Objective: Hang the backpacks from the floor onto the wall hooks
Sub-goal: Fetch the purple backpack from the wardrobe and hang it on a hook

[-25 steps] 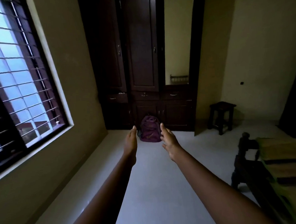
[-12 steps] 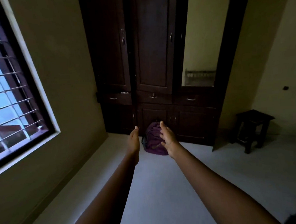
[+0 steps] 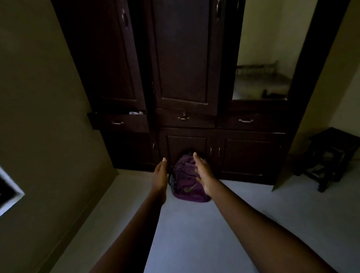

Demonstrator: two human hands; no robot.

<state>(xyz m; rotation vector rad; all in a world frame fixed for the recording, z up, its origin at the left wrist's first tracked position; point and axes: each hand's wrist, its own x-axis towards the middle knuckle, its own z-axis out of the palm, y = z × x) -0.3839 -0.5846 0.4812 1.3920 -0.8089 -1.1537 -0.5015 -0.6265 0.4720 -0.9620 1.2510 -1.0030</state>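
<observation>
Item, one purple backpack [image 3: 188, 184], upright on the floor [image 3: 201, 235] at 12 o'clock against the wardrobe [image 3: 182, 73]: we judge it soft, slumping, likely light, best taken by its top loop, with our left hand [image 3: 160, 176] and right hand [image 3: 205, 175] outstretched, straight-fingered, empty, apart.
</observation>
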